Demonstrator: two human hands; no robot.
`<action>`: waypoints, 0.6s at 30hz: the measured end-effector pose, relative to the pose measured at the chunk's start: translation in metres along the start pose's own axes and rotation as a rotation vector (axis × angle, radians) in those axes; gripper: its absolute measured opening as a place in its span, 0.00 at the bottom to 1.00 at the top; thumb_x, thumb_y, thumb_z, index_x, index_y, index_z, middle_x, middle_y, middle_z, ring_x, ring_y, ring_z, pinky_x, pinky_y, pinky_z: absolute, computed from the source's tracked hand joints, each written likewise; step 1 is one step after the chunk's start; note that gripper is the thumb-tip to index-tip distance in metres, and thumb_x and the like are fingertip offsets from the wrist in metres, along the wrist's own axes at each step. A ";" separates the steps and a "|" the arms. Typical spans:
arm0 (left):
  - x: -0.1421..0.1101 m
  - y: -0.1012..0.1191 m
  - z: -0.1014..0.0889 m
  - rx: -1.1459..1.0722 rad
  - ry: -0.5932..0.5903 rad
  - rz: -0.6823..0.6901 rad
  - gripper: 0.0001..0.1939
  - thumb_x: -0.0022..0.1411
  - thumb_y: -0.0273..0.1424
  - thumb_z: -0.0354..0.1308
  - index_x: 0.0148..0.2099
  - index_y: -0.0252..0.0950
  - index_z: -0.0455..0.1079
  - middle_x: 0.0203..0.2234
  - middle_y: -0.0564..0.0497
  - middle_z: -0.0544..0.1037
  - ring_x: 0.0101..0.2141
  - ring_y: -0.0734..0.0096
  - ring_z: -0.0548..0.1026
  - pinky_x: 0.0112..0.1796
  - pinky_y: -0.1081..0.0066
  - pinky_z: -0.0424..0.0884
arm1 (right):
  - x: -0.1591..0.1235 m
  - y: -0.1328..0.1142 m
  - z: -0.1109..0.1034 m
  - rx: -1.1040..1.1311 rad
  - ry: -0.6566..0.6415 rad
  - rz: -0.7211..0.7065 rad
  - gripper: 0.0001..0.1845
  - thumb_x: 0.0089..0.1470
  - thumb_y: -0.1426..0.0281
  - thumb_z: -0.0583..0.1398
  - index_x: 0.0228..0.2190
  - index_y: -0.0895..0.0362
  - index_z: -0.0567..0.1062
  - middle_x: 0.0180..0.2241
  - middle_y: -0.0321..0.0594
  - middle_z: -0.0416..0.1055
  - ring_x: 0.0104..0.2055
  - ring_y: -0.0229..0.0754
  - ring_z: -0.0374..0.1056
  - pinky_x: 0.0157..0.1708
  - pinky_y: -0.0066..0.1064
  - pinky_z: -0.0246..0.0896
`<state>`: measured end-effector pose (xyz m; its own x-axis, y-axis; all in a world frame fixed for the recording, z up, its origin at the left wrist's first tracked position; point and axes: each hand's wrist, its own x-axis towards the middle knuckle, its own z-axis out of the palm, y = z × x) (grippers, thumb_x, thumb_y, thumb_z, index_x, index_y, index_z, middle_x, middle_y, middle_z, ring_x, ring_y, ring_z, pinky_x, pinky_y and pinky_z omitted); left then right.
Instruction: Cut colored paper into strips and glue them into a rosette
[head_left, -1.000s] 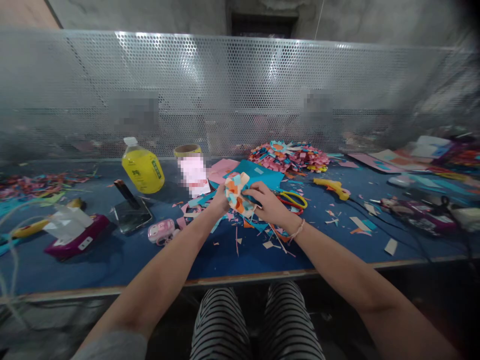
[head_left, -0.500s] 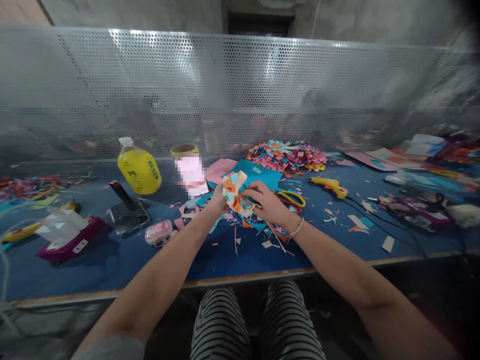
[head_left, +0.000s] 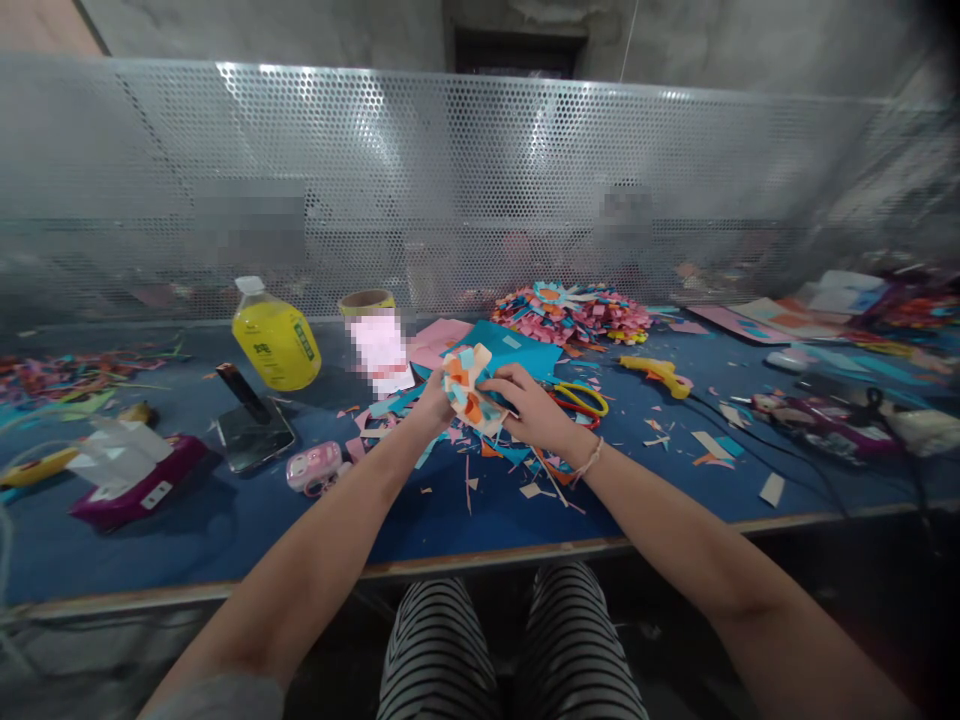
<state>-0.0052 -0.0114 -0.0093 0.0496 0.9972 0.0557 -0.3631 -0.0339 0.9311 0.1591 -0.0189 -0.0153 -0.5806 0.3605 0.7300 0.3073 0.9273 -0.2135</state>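
Observation:
A ruffled paper flower (head_left: 474,393) in cream, orange and light blue is between my hands, a little above the blue table. My left hand (head_left: 433,402) grips its left side. The fingers of my right hand (head_left: 534,408) are bent and closed on its right edge; their tips are partly hidden by the paper. Below and around lie coloured paper scraps (head_left: 531,490). Just past my right hand rest yellow-and-red-handled scissors (head_left: 585,400). Behind the flower are teal paper sheets (head_left: 517,345) and pink paper (head_left: 439,340).
A pile of paper pieces (head_left: 574,312) stands at the back. Right: a yellow glue gun (head_left: 656,373) with a black cord. Left: a yellow liquid bottle (head_left: 276,340), a tape roll (head_left: 367,300), a lit phone (head_left: 381,355), a dark phone (head_left: 255,435), a pink case (head_left: 315,467), a tissue pack (head_left: 139,470).
Both hands keep hold of the paper flower in nearly the same place. The right fingers have shifted slightly along its edge, and the whole view has moved a touch.

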 end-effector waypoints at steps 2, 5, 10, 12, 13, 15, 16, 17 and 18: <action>0.001 0.001 0.001 -0.018 0.005 0.019 0.15 0.33 0.33 0.67 0.26 0.35 0.66 0.17 0.56 0.69 0.20 0.76 0.67 0.22 0.73 0.64 | 0.000 0.001 0.000 0.061 0.032 0.032 0.17 0.50 0.78 0.53 0.43 0.55 0.66 0.41 0.46 0.62 0.46 0.44 0.60 0.46 0.40 0.61; 0.001 0.003 0.001 -0.023 -0.045 0.078 0.18 0.31 0.31 0.69 0.27 0.35 0.67 0.20 0.56 0.71 0.23 0.75 0.70 0.27 0.72 0.68 | 0.002 0.003 0.006 0.273 0.140 0.186 0.11 0.50 0.73 0.55 0.38 0.54 0.68 0.37 0.42 0.65 0.41 0.43 0.62 0.41 0.38 0.62; 0.000 0.006 0.000 0.019 -0.090 0.146 0.16 0.38 0.32 0.69 0.28 0.35 0.66 0.23 0.57 0.72 0.26 0.79 0.71 0.31 0.74 0.68 | 0.007 0.009 0.019 0.872 0.319 0.666 0.13 0.41 0.65 0.61 0.31 0.54 0.68 0.28 0.35 0.68 0.30 0.38 0.65 0.33 0.33 0.62; -0.001 0.006 0.002 0.013 -0.089 0.161 0.17 0.38 0.31 0.69 0.31 0.36 0.67 0.25 0.56 0.73 0.27 0.79 0.72 0.32 0.75 0.68 | 0.009 0.010 0.022 1.022 0.337 0.790 0.15 0.36 0.65 0.63 0.30 0.54 0.68 0.26 0.33 0.69 0.29 0.38 0.66 0.32 0.32 0.62; -0.001 0.006 0.002 0.012 -0.088 0.165 0.18 0.38 0.31 0.69 0.32 0.36 0.67 0.25 0.57 0.74 0.27 0.78 0.72 0.32 0.75 0.67 | 0.010 0.009 0.022 1.068 0.342 0.833 0.16 0.34 0.66 0.64 0.29 0.54 0.69 0.25 0.33 0.69 0.29 0.37 0.66 0.31 0.31 0.62; -0.001 0.006 0.004 0.022 -0.099 0.168 0.18 0.38 0.31 0.69 0.34 0.36 0.68 0.24 0.56 0.75 0.27 0.77 0.72 0.33 0.74 0.68 | 0.011 0.008 0.021 1.127 0.355 0.892 0.16 0.31 0.67 0.65 0.28 0.55 0.69 0.25 0.33 0.70 0.28 0.36 0.66 0.31 0.30 0.62; -0.001 0.005 0.005 0.032 -0.113 0.172 0.17 0.39 0.32 0.68 0.33 0.36 0.69 0.24 0.55 0.75 0.28 0.76 0.73 0.33 0.73 0.68 | 0.012 0.007 0.020 1.150 0.355 0.908 0.16 0.31 0.67 0.65 0.27 0.55 0.70 0.25 0.33 0.71 0.28 0.36 0.67 0.31 0.30 0.62; -0.001 0.005 0.005 0.044 -0.131 0.176 0.17 0.39 0.33 0.68 0.33 0.36 0.69 0.24 0.54 0.76 0.28 0.74 0.73 0.34 0.72 0.68 | 0.012 0.007 0.019 1.172 0.350 0.917 0.16 0.31 0.67 0.65 0.27 0.55 0.70 0.25 0.33 0.71 0.28 0.36 0.67 0.32 0.30 0.62; 0.000 0.005 0.005 0.055 -0.145 0.179 0.16 0.40 0.33 0.68 0.33 0.35 0.70 0.24 0.53 0.76 0.28 0.73 0.74 0.35 0.70 0.68 | 0.013 0.006 0.018 1.193 0.343 0.920 0.15 0.31 0.68 0.66 0.26 0.55 0.70 0.24 0.33 0.71 0.28 0.36 0.67 0.32 0.30 0.62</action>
<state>-0.0022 -0.0124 -0.0030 0.1234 0.9551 0.2695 -0.3272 -0.2173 0.9196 0.1398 -0.0072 -0.0192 -0.2881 0.9482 0.1338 -0.4077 0.0050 -0.9131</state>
